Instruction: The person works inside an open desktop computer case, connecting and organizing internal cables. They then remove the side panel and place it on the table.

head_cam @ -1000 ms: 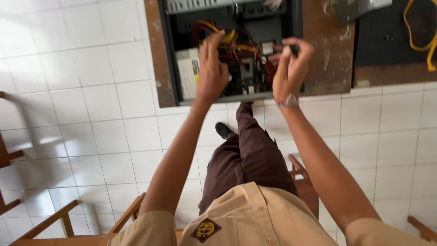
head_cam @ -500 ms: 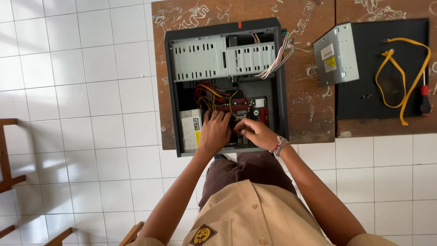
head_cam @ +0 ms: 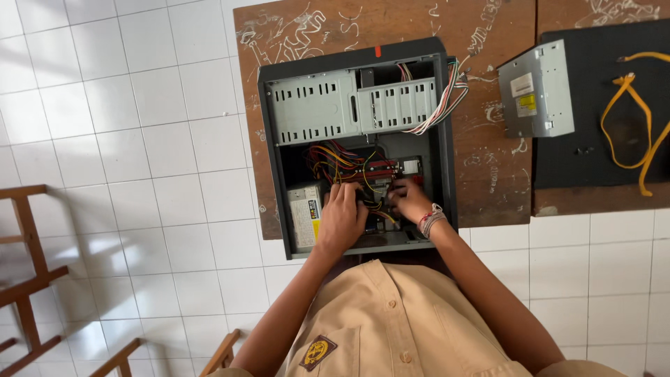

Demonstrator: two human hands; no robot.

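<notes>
Inside the open computer case (head_cam: 352,150) on the tabletop (head_cam: 488,167), my left hand (head_cam: 342,220) and right hand (head_cam: 407,201) rest among the wires (head_cam: 342,162); whether either grips, I cannot tell. I judge the wires soft, light, easily snagged: hold at plugs.

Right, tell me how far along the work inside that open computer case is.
Done: the computer case lies open, and an optical drive sits out on the wooden table. In hand: left hand and right hand are among the coloured wires. Left: loose yellow cables lie unconnected.
</notes>
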